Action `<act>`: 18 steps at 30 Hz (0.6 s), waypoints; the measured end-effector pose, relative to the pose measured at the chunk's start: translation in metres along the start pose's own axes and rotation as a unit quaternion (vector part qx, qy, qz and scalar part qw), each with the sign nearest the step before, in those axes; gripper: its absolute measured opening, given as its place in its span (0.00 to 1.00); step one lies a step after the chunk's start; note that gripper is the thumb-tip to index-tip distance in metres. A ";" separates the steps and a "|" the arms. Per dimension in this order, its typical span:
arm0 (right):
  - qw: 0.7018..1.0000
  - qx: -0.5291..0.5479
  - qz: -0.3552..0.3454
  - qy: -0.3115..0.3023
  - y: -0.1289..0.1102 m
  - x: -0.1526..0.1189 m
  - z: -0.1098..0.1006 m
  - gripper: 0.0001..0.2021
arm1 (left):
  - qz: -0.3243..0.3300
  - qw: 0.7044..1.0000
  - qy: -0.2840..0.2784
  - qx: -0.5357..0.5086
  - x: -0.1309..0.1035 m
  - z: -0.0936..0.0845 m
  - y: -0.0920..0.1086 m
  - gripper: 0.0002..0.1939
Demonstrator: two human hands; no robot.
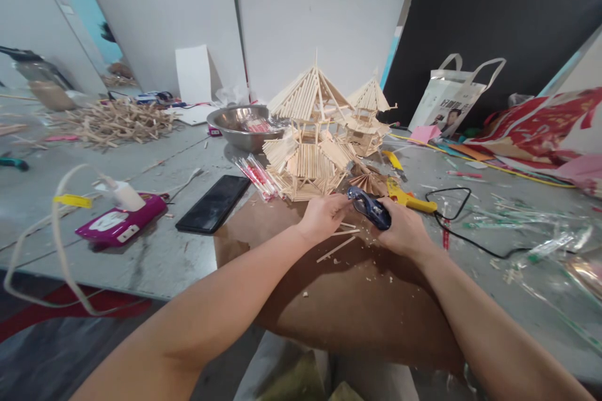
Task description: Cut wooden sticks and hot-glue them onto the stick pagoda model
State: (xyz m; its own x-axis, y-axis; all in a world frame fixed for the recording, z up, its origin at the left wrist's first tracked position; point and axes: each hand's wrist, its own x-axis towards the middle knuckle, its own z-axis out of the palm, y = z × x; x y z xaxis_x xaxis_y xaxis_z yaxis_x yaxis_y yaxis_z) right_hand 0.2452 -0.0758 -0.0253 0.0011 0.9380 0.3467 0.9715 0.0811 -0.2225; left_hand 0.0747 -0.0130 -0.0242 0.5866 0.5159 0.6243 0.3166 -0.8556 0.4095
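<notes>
One blue tool (374, 210), prob. cutters, wrapped in R hand (405, 225); L hand (322, 219) by its tip, can't tell if pinching. Sticks (336, 249) lie between, on brown board (376, 316). Best keep L clear, cut square.

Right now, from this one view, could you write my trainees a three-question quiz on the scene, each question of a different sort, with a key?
1. Which hand holds the blue tool?
2. True or false: the black phone lies to the right of the purple power strip in the picture.
3. How many stick-built pavilions show? a) one b) two c) four

Key: 1: the right hand; 2: true; 3: b.
</notes>
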 end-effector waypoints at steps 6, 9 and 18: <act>1.000 -0.011 0.005 -0.005 -0.001 0.000 -0.001 0.17 | 0.010 1.000 0.004 0.016 0.000 0.000 0.002 0.14; 1.000 -0.017 0.007 -0.010 -0.002 0.000 -0.001 0.16 | 0.013 1.000 0.005 0.019 0.000 0.000 0.001 0.14; 0.999 -0.003 0.031 -0.030 -0.006 -0.001 -0.003 0.11 | -0.017 0.999 -0.005 0.040 0.000 0.002 -0.002 0.14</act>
State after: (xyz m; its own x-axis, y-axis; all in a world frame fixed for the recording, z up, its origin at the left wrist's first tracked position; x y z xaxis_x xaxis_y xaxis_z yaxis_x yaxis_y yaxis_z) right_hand 0.2404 -0.0783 -0.0214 0.0478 0.9597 0.2770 0.9715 0.0197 -0.2361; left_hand 0.0756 -0.0120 -0.0267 0.5817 0.5449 0.6039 0.3952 -0.8382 0.3758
